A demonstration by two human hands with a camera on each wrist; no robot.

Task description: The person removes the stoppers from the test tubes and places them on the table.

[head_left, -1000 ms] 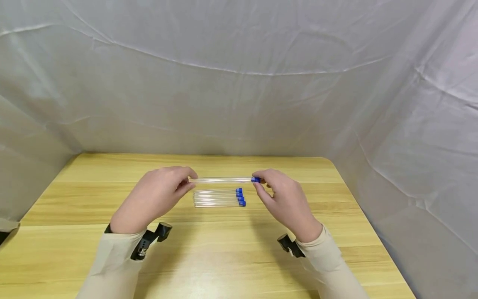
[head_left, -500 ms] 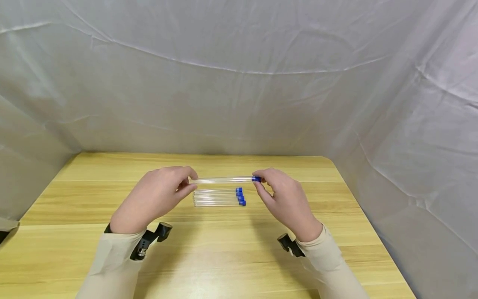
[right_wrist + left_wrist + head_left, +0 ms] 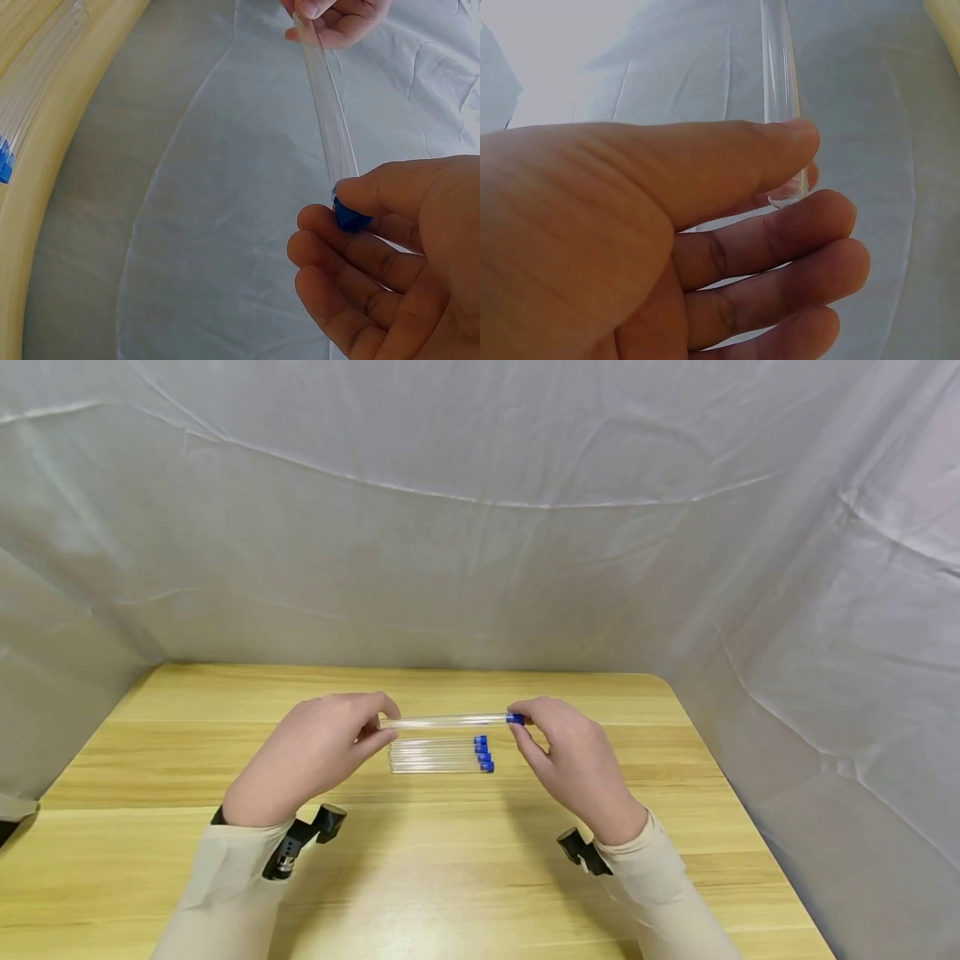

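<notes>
Pinched between both hands, left hand (image 3: 315,752) and right hand (image 3: 573,756), a clear tube (image 3: 450,721) hangs level above the table (image 3: 150,760), fingers on its blue cap (image 3: 515,719).

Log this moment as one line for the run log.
left hand: pinches closed end of clear tube | right hand: pinches blue cap | tube level above table | capped tubes lie beneath

We see a light wooden table (image 3: 450,877). Directly on it lies a small row of clear tubes with blue caps (image 3: 438,755), side by side.
</notes>
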